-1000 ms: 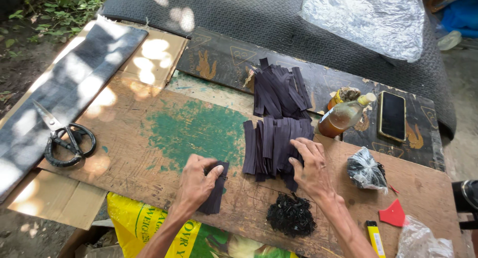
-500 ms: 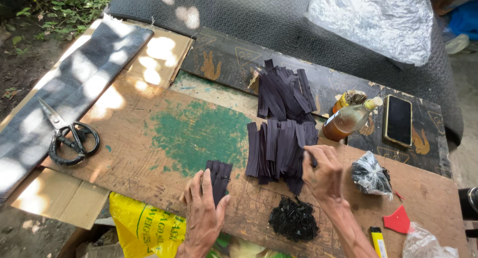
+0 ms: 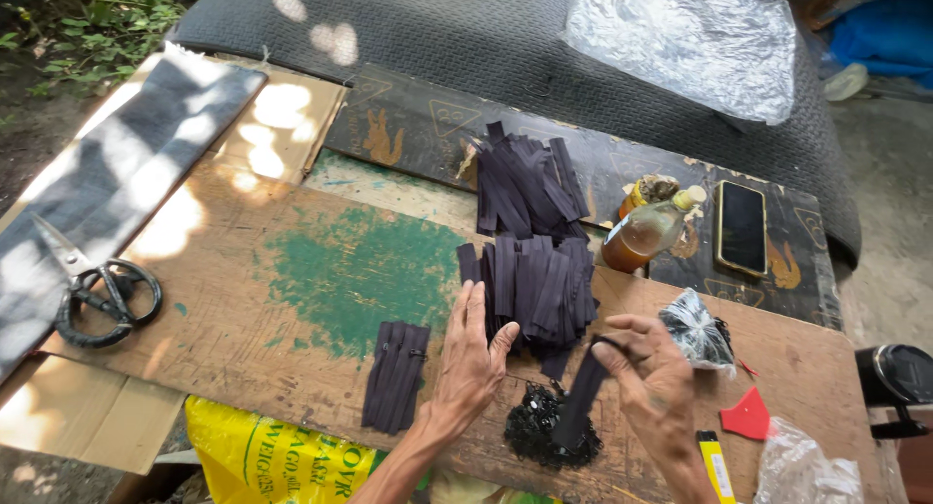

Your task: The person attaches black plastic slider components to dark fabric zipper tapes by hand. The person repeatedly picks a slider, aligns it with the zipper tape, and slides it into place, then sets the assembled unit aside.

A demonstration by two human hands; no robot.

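Nearest us, our right hand (image 3: 649, 382) pinches one dark zipper strip (image 3: 581, 399) above the black slider heap (image 3: 539, 428), while our left hand (image 3: 473, 356) rests flat and empty on the board (image 3: 243, 300). A small sorted stack (image 3: 396, 376) lies left of it. We judge little done: two larger piles (image 3: 536, 288) remain beyond, near the amber bottle (image 3: 649, 234).

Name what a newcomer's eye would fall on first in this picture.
The two piles of dark strips at the middle of the board stand out first, with the right hand pinching one strip and the left hand flat beside them. Next, the scissors at far left.
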